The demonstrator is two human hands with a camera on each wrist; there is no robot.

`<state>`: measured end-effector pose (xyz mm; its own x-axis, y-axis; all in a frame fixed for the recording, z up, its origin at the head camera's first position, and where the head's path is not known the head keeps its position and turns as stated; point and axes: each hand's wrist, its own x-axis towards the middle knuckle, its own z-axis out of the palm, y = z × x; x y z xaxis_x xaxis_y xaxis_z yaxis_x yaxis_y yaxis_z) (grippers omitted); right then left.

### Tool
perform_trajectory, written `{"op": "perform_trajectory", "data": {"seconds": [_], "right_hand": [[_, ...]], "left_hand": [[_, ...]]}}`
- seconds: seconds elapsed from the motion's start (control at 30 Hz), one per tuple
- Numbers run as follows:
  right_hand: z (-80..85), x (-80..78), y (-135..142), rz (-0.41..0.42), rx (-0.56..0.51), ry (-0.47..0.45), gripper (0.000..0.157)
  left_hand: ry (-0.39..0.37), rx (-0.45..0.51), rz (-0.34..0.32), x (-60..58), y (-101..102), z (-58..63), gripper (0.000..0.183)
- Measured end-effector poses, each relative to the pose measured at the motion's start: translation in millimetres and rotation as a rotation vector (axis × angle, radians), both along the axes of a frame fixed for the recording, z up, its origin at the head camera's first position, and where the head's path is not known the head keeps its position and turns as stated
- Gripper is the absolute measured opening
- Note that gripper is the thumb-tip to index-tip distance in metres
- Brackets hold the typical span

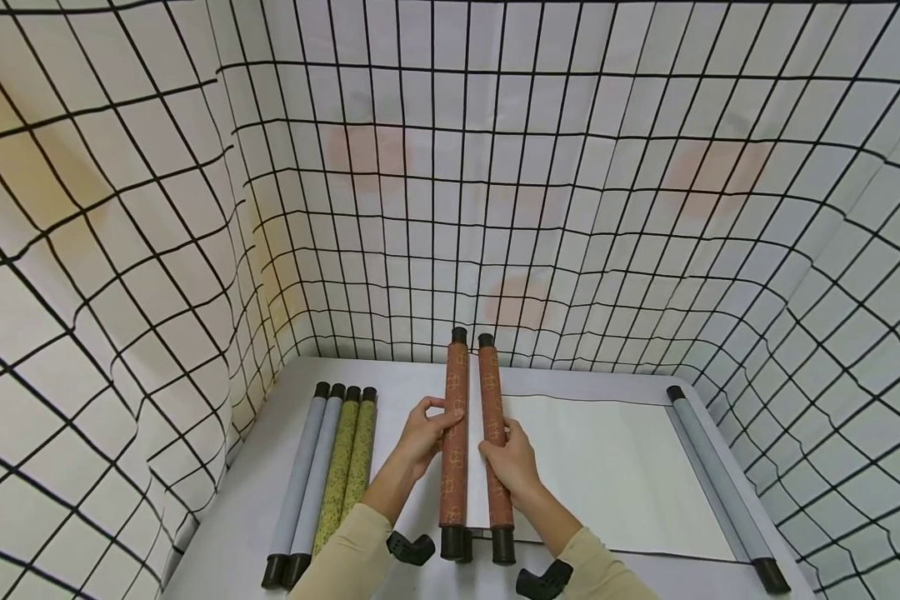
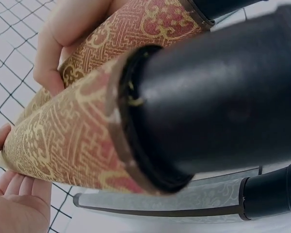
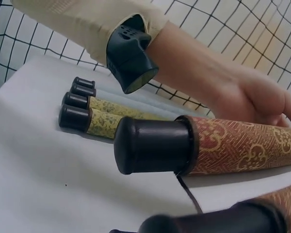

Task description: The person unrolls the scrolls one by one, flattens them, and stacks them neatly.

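Note:
My left hand (image 1: 423,433) grips a red-brown patterned scroll (image 1: 454,442) near its middle, thumb across the near face. A second rolled scroll of the same brocade (image 1: 490,383) is in my right hand (image 1: 513,458), its fingers curled round it. The two rolls stand side by side with a narrow gap. In the left wrist view, gold motifs show on the cloth beside a large black end knob (image 2: 223,97). From the right wrist, the left hand's scroll (image 3: 247,145) appears behind the nearer one (image 3: 281,208).
An unrolled white sheet (image 1: 615,475) lies beneath and to the right, with a grey-blue roller (image 1: 727,492) along its right end. At left lie two grey-blue scrolls (image 1: 300,467) and two yellow-green ones (image 1: 341,458). Black wire mesh (image 1: 435,208) encloses the table's back and sides.

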<state>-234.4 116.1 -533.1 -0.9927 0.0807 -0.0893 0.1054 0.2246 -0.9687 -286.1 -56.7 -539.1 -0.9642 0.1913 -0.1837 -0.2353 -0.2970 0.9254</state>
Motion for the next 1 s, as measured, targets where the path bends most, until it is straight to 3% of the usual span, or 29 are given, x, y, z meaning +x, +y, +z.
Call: {"op": "perform_trajectory", "data": {"seconds": [0.33, 0.63, 0.83, 1.0], "right_hand": [[-7.5, -6.5, 3, -0.053, 0.064, -0.016, 0.065], [-10.9, -4.1, 8, -0.063, 0.079, 0.022, 0.074], [-11.1, -4.3, 12, -0.044, 0.084, 0.024, 0.066], [-8.3, -6.9, 12, -0.085, 0.119, 0.015, 0.06]], "left_hand": [[0.007, -0.01, 0.005, -2.2, 1, -3.9, 0.048], [0.004, -0.004, 0.008, -4.4, 5, -1.7, 0.046], [0.006, -0.022, 0.019, -3.9, 4, -3.0, 0.046], [0.007, -0.037, 0.018, -3.9, 3, -1.1, 0.045]]}}
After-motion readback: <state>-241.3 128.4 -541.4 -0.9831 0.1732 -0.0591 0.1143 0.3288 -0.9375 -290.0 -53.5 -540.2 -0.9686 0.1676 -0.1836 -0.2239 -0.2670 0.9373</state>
